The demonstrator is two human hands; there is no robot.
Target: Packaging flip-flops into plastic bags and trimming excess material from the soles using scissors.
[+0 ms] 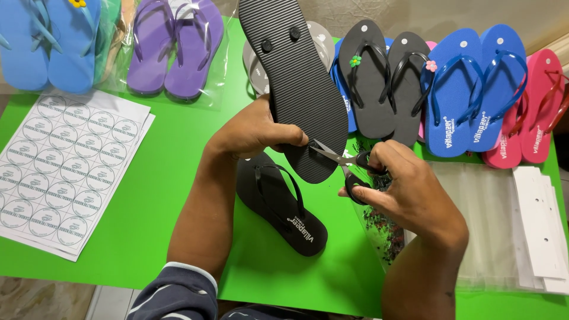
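Note:
My left hand (252,131) grips a black flip-flop (296,83) held sole-up, with its ribbed underside facing me and its toe end pointing away. My right hand (400,186) holds small black-handled scissors (347,163), whose blades touch the flip-flop's edge near my left thumb. A second black flip-flop (284,207) lies strap-up on the green table (154,195) just below my hands.
Sheets of round stickers (65,172) lie at the left. Purple (175,47) and blue flip-flops (47,44) in clear bags sit at the back left. Black (379,83), blue (468,89) and pink pairs (536,106) line the back right. Clear bags and white cards (510,225) lie at the right.

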